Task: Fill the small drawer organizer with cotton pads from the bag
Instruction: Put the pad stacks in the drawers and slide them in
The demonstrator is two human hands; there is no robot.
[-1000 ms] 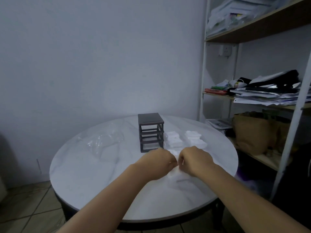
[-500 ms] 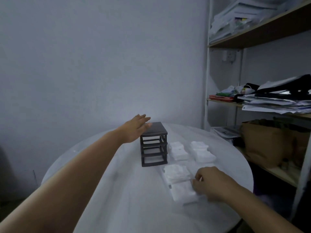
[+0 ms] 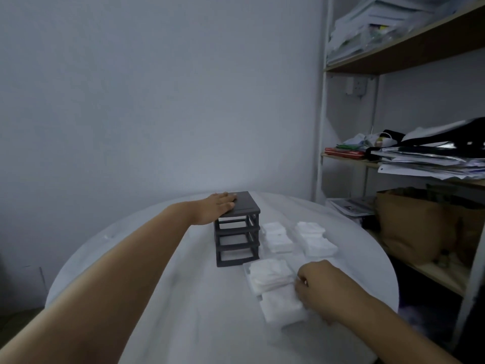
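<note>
The small drawer organizer (image 3: 237, 229) is a dark grey frame which stands upright near the far side of the round white table (image 3: 170, 298). Its three slots are open to the front and no drawer sits in them. The left hand (image 3: 219, 206) lies flat on the top of the frame at its left edge, with the fingers straight and close together. It presses or rests there and holds nothing. Just in front of the frame and a little to the right lies the near drawer (image 3: 246, 269), a pale shallow tray flat on the table. It is filled with white cotton pads (image 3: 270, 275) in two piles, one behind the other. The right hand (image 3: 322, 287) is at the right side of this drawer, where its fingers (image 3: 301, 281) are curled and grip the edge beside the pads. This part is a little blurred, so I cannot say how firm the hold is. To the right of the frame, further back, there are two more double piles of pads, the middle pile (image 3: 278, 239) and the right pile (image 3: 315, 240), side by side but apart. I cannot tell if they lie in drawers too. A shelf unit (image 3: 321, 127) stands at the right of the table, with stacked papers (image 3: 425, 161) and a brown paper bag (image 3: 409, 227) on it.
</note>
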